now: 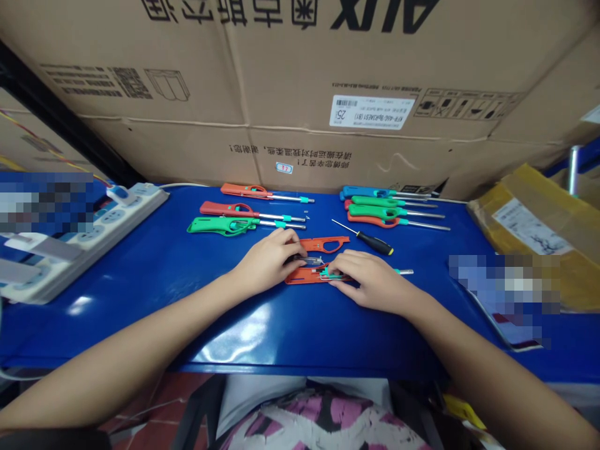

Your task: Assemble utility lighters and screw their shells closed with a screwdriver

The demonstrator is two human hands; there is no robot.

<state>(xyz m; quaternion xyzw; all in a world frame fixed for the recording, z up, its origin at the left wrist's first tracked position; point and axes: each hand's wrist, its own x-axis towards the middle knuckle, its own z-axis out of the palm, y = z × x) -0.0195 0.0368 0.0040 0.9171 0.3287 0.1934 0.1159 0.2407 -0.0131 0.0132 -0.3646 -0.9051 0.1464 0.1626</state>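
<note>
An orange gas lighter lies taken apart in front of me. Its loose orange casing half (328, 244) has a trigger loop and rests behind my fingers. Nearer to me, the other orange casing half (302, 275) carries teal inner parts (324, 273) and a metal tube whose tip (407, 272) sticks out past my right hand. My left hand (269, 264) is closed, its fingertips pinching a small clear-and-metal part (313, 260) just above the nearer half. My right hand (368, 281) grips the nearer half around the teal parts, and its palm hides most of the tube.
A black-handled screwdriver (375, 242) lies behind my right hand. Assembled lighters (398, 211) lie at back right; opened-looking green (220, 225) and red ones lie at back left. A power strip (100, 228), phone (499, 306), taped parcel (539, 237) and large carton (281, 81) surround the blue table (210, 331).
</note>
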